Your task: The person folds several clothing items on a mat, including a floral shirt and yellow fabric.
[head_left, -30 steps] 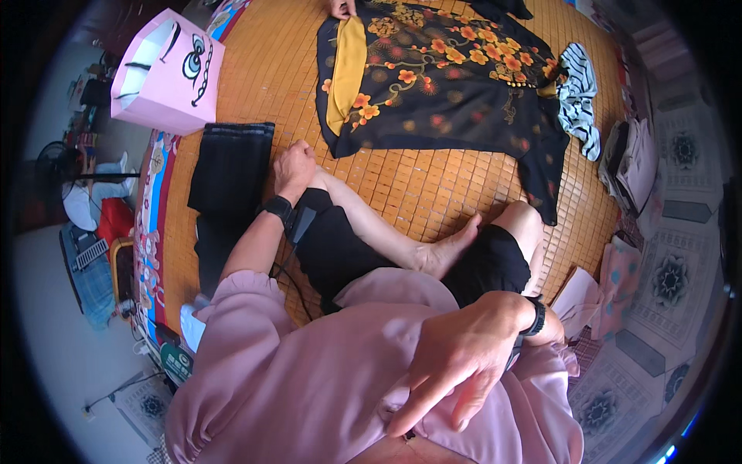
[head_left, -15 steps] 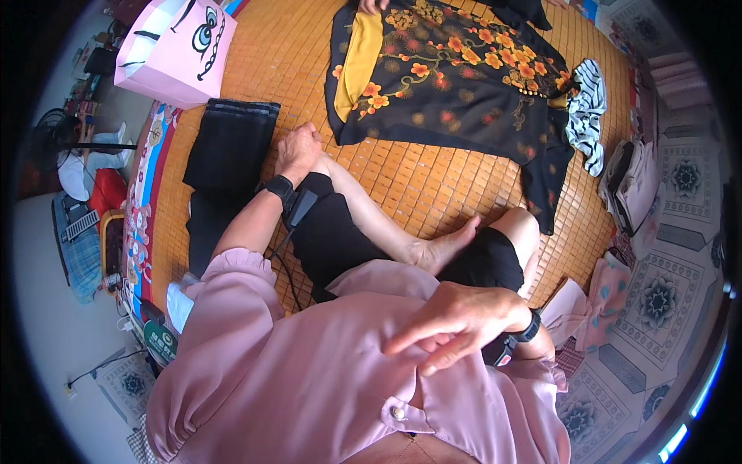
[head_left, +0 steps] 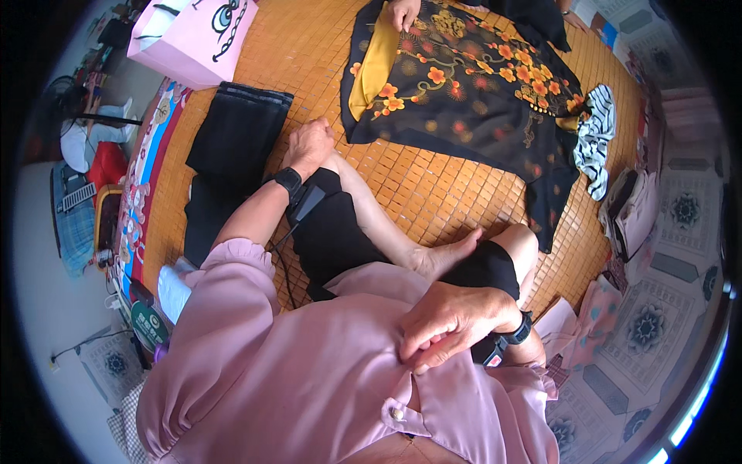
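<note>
My left hand (head_left: 309, 145) rests on my bent left knee, its fingers curled in and nothing visible in them. A black folded cloth (head_left: 241, 127) lies on the mat just beside it. My right hand (head_left: 456, 321) is at the front of my pink blouse (head_left: 332, 371), with thumb and fingers drawn together on the fabric above a button. Beyond my legs a sheer black garment with orange flowers (head_left: 464, 85) is spread out. Another person's hand (head_left: 403, 14) touches the garment's yellow part (head_left: 379, 66) at the far edge.
A pink paper bag (head_left: 197, 42) stands at the far left. On the right are a striped black-and-white cloth (head_left: 595, 139) and folded clothes (head_left: 630, 213). All these rest on a brown woven mat (head_left: 386, 178). A cable (head_left: 286, 267) runs beside my left thigh.
My right hand's extended index finger has curled in, and its fingertips have come together at the blouse. My left hand stays on the knee. The other person's hand shows farther over the yellow cloth.
</note>
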Available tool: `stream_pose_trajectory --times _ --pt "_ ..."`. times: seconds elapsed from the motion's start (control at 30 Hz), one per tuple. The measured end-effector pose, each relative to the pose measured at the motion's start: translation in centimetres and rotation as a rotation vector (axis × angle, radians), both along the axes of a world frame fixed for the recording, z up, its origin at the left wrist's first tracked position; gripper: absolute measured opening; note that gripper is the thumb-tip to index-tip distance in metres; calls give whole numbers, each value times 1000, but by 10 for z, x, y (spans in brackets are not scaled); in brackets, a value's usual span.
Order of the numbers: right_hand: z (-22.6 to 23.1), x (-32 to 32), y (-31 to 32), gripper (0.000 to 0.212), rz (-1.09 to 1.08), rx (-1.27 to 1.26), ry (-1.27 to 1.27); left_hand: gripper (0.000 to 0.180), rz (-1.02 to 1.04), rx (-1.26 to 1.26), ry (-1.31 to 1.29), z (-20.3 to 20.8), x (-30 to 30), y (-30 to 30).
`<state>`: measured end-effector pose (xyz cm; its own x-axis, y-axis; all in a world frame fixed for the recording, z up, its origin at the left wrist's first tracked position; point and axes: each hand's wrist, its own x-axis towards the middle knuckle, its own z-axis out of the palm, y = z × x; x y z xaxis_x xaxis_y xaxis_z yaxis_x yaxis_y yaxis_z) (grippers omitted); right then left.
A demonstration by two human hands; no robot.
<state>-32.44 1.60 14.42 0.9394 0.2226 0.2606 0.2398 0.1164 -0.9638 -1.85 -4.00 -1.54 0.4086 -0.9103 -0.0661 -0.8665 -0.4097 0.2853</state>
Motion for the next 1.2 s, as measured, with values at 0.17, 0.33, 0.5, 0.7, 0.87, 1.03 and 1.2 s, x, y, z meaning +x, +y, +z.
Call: stream_pose_trajectory --times 0.17,0.33,0.5,0.7,0.87,1.03,1.2 --pt "9 2 -11 28 38 13 196 18 -16 9 24 -1 0 0" --pt "-2 18 -8 40 -230 -24 221 16 -15 0 22 -1 -2 -2" --pt "-13 12 -11 37 -63 1 159 16 11 42 -7 -3 0 -2" --pt "-27 -8 -5 29 -51 57 174 16 -31 -65 13 -14 6 -1" --pt "-22 -1 -7 33 -177 65 113 17 -9 -27 20 -1 -1 -1" --pt "-38 -1 -6 36 -132 -17 207 18 -12 -9 13 -1 0 -2" --pt "-40 -37 -11 35 -335 33 598 16 -13 -9 8 -1 -1 -2"
